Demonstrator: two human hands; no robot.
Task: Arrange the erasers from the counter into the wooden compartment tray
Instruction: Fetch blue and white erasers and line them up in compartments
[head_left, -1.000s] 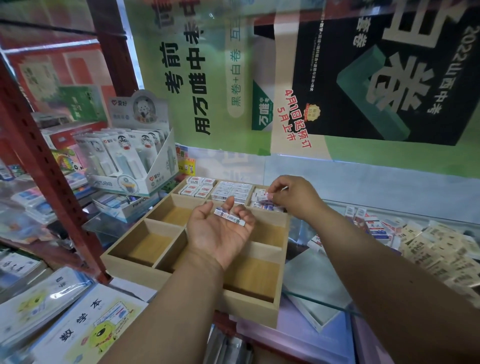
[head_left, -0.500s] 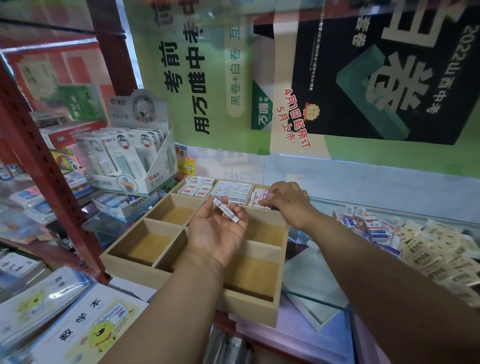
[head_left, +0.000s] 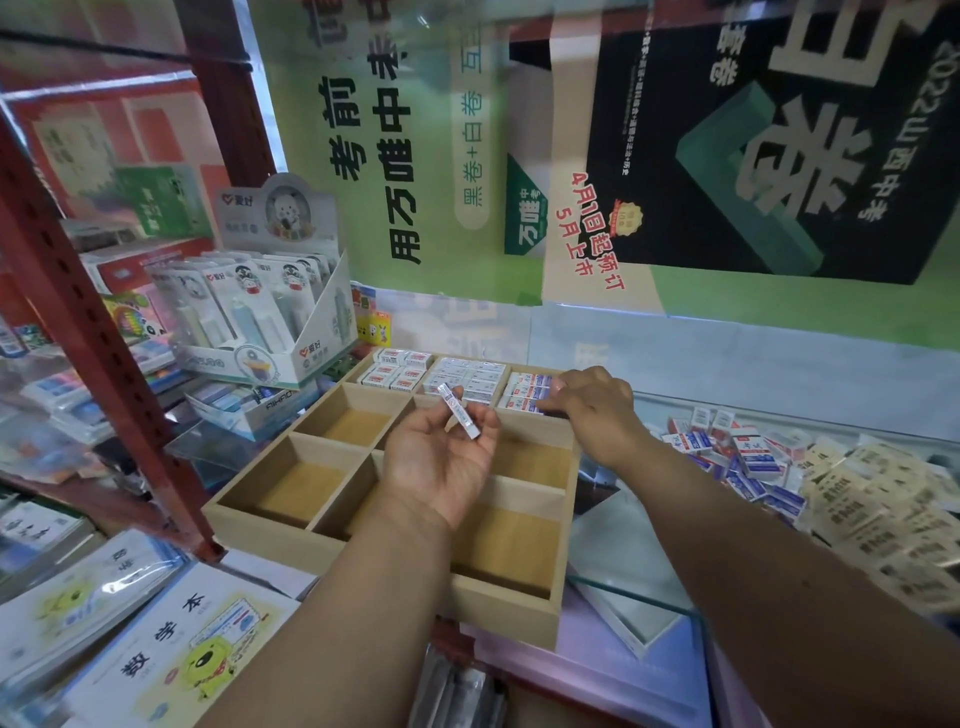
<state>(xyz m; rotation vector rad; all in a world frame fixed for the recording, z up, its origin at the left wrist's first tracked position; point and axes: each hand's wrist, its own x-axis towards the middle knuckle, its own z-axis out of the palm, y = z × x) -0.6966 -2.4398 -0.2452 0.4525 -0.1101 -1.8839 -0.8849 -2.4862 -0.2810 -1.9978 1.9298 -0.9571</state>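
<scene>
Stationery shop, glass worktop (head_left: 649, 566); tray (head_left: 363, 540) with far row filled. Right hand (head_left: 597, 402) presses an eraser (head_left: 524, 403) into the far-right compartment, grip pinching; left hand (head_left: 441, 457) pinches a spare (head_left: 460, 411). Seat it flush, label up; loose erasers (head_left: 748, 457) wait right.

One wooden tray (head_left: 322, 538) holds nine compartments in three rows of three; the three in the far row carry erasers (head_left: 397, 370), the other six show bare wood. Two hands are in view: the left (head_left: 439, 462) carries one eraser (head_left: 460, 411). The loose eraser heap (head_left: 737, 457) on the bench is too jumbled to count.
</scene>
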